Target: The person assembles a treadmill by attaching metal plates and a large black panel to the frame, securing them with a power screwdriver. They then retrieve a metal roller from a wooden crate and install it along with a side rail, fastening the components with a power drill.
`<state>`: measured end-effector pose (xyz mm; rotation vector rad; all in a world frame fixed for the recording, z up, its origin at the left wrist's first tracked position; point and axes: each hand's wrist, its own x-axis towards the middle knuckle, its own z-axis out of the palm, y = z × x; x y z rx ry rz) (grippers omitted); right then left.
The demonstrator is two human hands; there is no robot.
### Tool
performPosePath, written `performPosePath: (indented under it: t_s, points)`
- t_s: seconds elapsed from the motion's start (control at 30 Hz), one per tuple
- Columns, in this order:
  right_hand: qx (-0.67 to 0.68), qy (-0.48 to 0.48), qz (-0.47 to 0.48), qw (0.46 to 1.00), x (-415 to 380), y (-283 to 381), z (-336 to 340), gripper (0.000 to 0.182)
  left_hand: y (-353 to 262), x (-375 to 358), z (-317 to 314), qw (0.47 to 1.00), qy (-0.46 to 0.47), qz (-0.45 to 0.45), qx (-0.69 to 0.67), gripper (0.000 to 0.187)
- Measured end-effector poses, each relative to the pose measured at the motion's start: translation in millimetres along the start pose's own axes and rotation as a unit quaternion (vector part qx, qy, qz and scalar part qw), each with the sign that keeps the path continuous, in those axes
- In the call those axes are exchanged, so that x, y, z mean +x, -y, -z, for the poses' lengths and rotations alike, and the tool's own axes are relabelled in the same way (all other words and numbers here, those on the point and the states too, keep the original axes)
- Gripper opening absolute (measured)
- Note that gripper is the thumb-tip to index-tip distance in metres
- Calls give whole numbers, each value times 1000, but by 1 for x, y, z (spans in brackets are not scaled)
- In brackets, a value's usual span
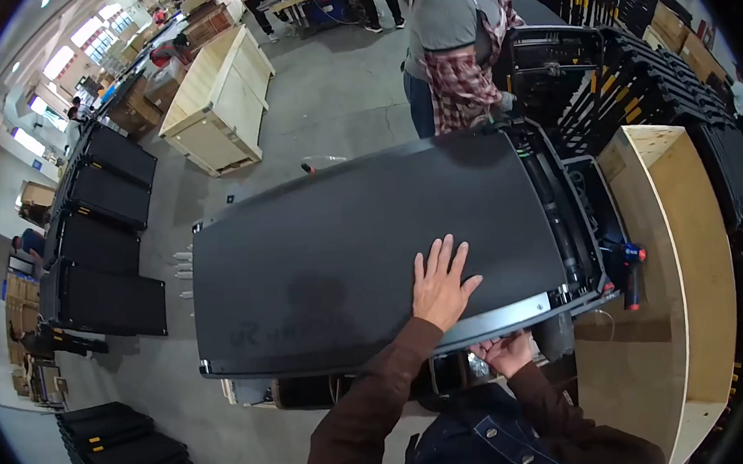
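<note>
A large black treadmill-like deck (pixel 345 234) lies flat across the middle of the view, with a silver side rail (pixel 500 318) along part of its near edge. My left hand (pixel 439 289) rests palm down on the black surface near that rail, its fingers spread and holding nothing. Below the near edge, beside the rail, is my right hand (pixel 505 354), turned palm up; its fingertips reach under the edge, and whatever they touch is hidden. Rollers and green wiring (pixel 534 162) show at the deck's right end.
A co-worker in a plaid sleeve (pixel 460 77) stands at the deck's far right side. An open plywood box (pixel 697 267) is close on the right, with a blue power tool (pixel 626 253) beside it. A wooden crate (pixel 222 104) stands behind; stacked black decks (pixel 132 460) are at lower left.
</note>
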<state>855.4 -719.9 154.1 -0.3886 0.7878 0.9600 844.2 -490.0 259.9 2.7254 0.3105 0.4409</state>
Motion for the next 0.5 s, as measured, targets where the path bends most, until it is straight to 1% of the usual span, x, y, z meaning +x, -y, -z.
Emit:
performPosePath:
  t_s: [0.03, 0.07, 0.1, 0.13, 0.2, 0.27, 0.3, 0.33, 0.37, 0.4, 0.47, 0.5]
  points:
    - [28, -52, 26, 998, 3, -10, -28, 41, 21, 13, 4, 999, -22, -7, 28, 64]
    - [45, -33, 43, 998, 16, -11, -21, 48, 46, 29, 8, 998, -23, 0, 51, 64]
    - [60, -11, 65, 996, 26, -15, -9, 59, 72, 52, 10, 997, -28, 4, 71, 64]
    - [-73, 69, 115, 988, 23, -20, -6, 62, 100, 75, 12, 994, -31, 10, 103, 64]
    - [114, 42, 68, 990, 25, -21, -7, 68, 160, 122, 6, 988, -75, 17, 130, 64]
    - [111, 53, 78, 989, 15, -32, -4, 76, 202, 169, 5, 982, -114, 53, 142, 57]
    - [118, 57, 90, 987, 14, -36, -5, 76, 212, 196, 18, 983, -1, 135, 121, 54]
    - [10, 99, 130, 987, 12, -39, -7, 76, 218, 218, 30, 965, 112, 217, 101, 54]
    - [-99, 141, 170, 970, 17, -38, -12, 76, 227, 231, 29, 953, 144, 244, 109, 57]
    - [-98, 149, 181, 967, 24, -36, -19, 76, 236, 242, 25, 940, 172, 271, 117, 61]
    - [-39, 125, 158, 979, 34, -31, -29, 87, 268, 255, 0, 930, 180, 300, 117, 67]
    - [-46, 132, 160, 977, 30, -21, -28, 87, 259, 257, 3, 931, 171, 300, 115, 67]
